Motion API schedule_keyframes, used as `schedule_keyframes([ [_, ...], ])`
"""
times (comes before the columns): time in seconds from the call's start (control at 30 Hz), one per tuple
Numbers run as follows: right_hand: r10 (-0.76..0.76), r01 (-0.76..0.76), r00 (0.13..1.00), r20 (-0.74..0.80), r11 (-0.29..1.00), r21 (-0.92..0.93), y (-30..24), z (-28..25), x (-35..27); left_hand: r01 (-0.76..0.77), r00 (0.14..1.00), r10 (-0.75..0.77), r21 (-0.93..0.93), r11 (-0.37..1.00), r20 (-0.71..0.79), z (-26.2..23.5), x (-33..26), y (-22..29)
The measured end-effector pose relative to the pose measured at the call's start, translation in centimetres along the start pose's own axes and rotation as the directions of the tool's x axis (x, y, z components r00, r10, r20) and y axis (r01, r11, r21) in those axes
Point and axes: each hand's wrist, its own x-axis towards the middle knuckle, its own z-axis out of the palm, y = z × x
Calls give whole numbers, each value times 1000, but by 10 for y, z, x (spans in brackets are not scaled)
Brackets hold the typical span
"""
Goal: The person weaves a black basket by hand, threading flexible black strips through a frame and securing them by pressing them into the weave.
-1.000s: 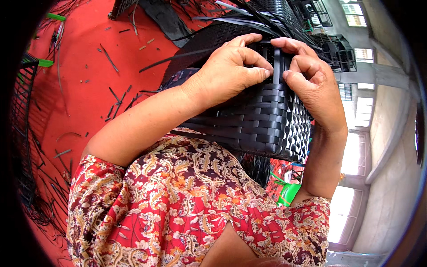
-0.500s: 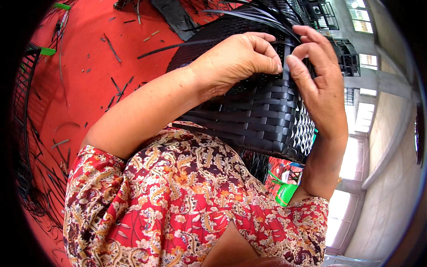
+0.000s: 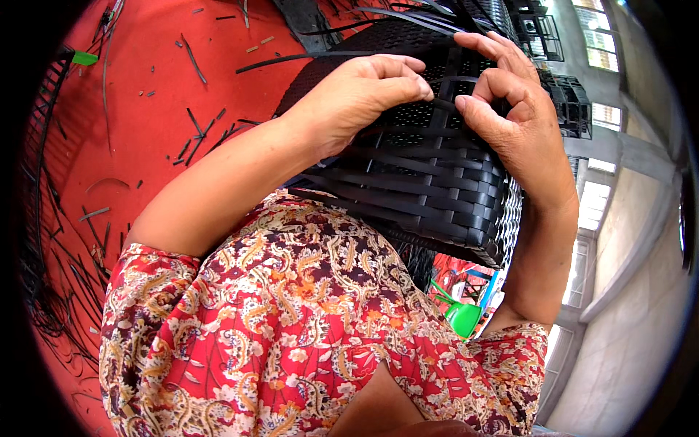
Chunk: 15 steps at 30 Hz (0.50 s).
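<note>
In front of me is a woven black piece (image 3: 444, 193) of flat plastic strips, box-like with a rounded corner, its side bands interlaced over and under. Above its upper edge my left hand (image 3: 375, 91) has thumb and fingers pinched together on a short dark strip (image 3: 443, 105). This strip spans the gap to my right hand (image 3: 518, 120), whose thumb meets its other side with the index finger curled round and the other fingers raised. Behind my hands, loose strip ends (image 3: 415, 20) fan out from the weave. One long strip (image 3: 291, 60) sticks out leftward past my left hand.
Red floor (image 3: 160, 146) lies to the left, strewn with black strip scraps (image 3: 195, 135). A black frame (image 3: 40, 167) stands at the far left beside tangled strips (image 3: 73, 291). Dark frames (image 3: 568, 105) stand at right. A green object (image 3: 464, 317) shows below the weave.
My left hand has drawn left, away from the right, widening the gap between them; the strip now shows there. The right hand's fingers have curled in more. The whole view has shifted slightly.
</note>
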Motion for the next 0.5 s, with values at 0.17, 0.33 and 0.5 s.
schedule_keyframes([
  [0.17, 183, -170, 983, -28, 952, 254, 1, 2, -4, -8, 996, -18, 309, 951, 82, 12, 26, -13],
  [0.33, 205, -192, 979, -17, 939, 284, 5, 2, -7, 113, 987, -160, 586, 802, 29, 22, 36, -7],
  [0.5, 150, -150, 989, 15, 969, 196, 6, 7, -9, 89, 994, -104, 691, 717, -21, 21, 37, -1],
])
